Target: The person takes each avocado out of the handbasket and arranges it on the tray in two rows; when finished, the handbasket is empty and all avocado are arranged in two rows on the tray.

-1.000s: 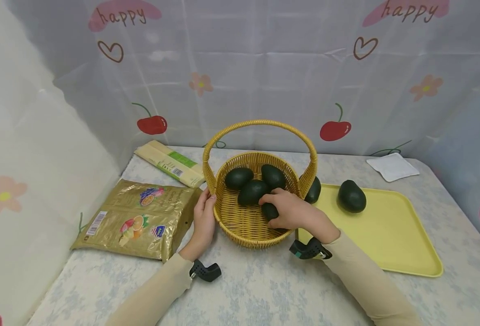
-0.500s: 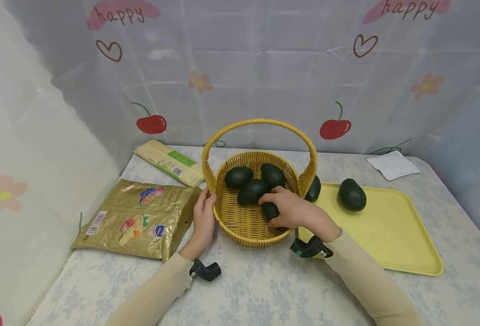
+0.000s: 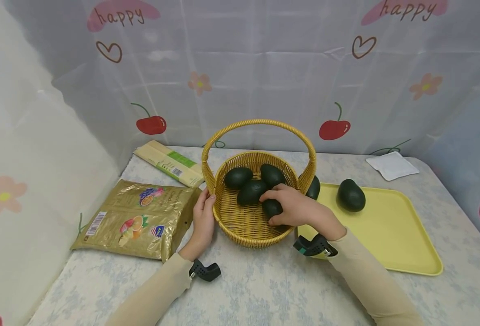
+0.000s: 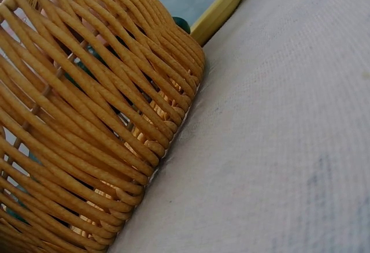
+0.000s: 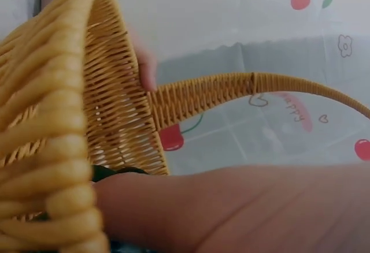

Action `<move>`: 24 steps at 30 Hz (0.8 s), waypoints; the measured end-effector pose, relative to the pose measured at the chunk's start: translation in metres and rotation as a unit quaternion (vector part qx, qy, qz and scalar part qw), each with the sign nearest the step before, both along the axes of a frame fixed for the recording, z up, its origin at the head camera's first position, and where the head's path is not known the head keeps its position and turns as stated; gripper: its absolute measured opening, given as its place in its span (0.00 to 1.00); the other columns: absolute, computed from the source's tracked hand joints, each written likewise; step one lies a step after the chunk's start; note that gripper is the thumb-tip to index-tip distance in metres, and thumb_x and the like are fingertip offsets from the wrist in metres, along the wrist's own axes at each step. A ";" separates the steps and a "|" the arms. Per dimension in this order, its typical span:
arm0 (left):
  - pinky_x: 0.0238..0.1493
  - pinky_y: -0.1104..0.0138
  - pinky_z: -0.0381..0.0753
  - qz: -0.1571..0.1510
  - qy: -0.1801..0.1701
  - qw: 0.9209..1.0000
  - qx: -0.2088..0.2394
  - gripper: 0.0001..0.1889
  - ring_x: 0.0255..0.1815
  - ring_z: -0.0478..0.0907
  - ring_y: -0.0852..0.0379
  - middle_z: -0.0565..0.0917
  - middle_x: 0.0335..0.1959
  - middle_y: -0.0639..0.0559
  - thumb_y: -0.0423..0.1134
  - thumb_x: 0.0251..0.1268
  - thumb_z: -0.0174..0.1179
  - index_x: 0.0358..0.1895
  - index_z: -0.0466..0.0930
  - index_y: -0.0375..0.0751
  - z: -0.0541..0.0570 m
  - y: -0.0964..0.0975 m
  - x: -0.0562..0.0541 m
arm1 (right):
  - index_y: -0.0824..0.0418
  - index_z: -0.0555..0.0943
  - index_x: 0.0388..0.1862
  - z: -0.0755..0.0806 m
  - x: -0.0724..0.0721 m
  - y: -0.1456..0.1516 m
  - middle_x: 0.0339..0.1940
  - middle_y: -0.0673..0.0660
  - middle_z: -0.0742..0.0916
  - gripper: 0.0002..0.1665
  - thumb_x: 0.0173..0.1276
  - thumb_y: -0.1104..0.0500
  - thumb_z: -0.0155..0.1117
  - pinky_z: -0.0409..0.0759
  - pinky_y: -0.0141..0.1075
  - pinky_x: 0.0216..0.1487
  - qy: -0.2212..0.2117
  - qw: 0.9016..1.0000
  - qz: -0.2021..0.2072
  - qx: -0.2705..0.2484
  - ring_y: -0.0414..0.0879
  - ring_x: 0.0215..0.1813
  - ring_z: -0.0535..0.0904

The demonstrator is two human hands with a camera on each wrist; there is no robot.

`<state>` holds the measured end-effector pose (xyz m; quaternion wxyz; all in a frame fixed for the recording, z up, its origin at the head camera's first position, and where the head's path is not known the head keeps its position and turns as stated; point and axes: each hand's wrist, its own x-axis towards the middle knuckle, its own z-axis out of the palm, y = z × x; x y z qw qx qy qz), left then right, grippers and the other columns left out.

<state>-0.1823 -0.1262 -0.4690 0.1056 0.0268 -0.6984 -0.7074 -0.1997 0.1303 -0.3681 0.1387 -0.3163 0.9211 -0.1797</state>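
My right hand [image 3: 294,206] reaches over the right side of a yellow wicker basket [image 3: 240,226] and grips a dark green avocado [image 3: 272,208] inside it. Three more avocados lie further back: one at the left [image 3: 238,178], one in the middle [image 3: 252,192] and one at the back right [image 3: 272,175]. My left hand [image 3: 204,217] holds the basket's left side at the rim, just below the handle's base. In the right wrist view, part of the left hand [image 5: 145,68] shows at the far rim. The basket's outer weave [image 4: 87,120] fills much of the left wrist view.
A yellow tray [image 3: 394,231] stands right of the basket, with an avocado [image 3: 351,195] on it and another [image 3: 314,188] partly behind the handle. A gold candy bag [image 3: 138,222] and a pale packet [image 3: 170,163] lie at left. A white packet [image 3: 392,166] lies back right.
My right hand has shifted slightly to the right and up, and more of the avocado in its grip shows. The left hand and basket stay in place.
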 end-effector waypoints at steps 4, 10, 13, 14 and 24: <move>0.61 0.77 0.71 -0.003 0.002 1.000 0.003 0.25 0.72 0.70 0.49 0.73 0.74 0.45 0.42 0.82 0.43 0.78 0.65 0.45 0.000 0.000 0.000 | 0.58 0.80 0.65 0.004 0.000 0.004 0.65 0.68 0.78 0.31 0.63 0.55 0.75 0.81 0.52 0.58 0.010 1.000 0.013 -0.021 0.61 0.64 0.76; 0.61 0.77 0.71 -0.006 0.001 1.000 0.003 0.25 0.73 0.70 0.49 0.72 0.74 0.46 0.42 0.82 0.43 0.78 0.64 0.46 0.000 0.000 0.000 | 0.57 0.81 0.64 0.011 0.002 0.013 0.65 0.64 0.80 0.30 0.62 0.56 0.75 0.80 0.52 0.59 0.021 0.998 0.025 -0.050 0.59 0.65 0.75; 0.60 0.77 0.72 -0.006 0.002 1.000 -0.001 0.25 0.72 0.71 0.48 0.73 0.73 0.45 0.42 0.82 0.43 0.78 0.64 0.46 0.001 0.000 0.000 | 0.56 0.81 0.64 0.016 0.004 0.017 0.66 0.63 0.80 0.30 0.62 0.55 0.75 0.80 0.52 0.59 0.023 0.997 0.028 -0.062 0.60 0.66 0.76; 0.60 0.77 0.72 -0.006 0.003 1.000 -0.001 0.25 0.71 0.71 0.48 0.73 0.73 0.45 0.42 0.83 0.43 0.78 0.64 0.46 0.001 0.000 0.000 | 0.56 0.81 0.64 0.018 0.004 0.019 0.66 0.63 0.80 0.30 0.62 0.55 0.74 0.80 0.52 0.58 0.024 0.997 0.029 -0.066 0.60 0.65 0.76; 0.59 0.78 0.74 -0.006 0.008 1.000 0.015 0.25 0.70 0.73 0.46 0.74 0.72 0.42 0.41 0.83 0.42 0.78 0.64 0.45 0.001 0.002 0.001 | 0.52 0.82 0.63 0.034 0.010 0.039 0.64 0.57 0.82 0.29 0.62 0.57 0.73 0.80 0.50 0.58 0.023 0.993 0.039 -0.109 0.54 0.63 0.78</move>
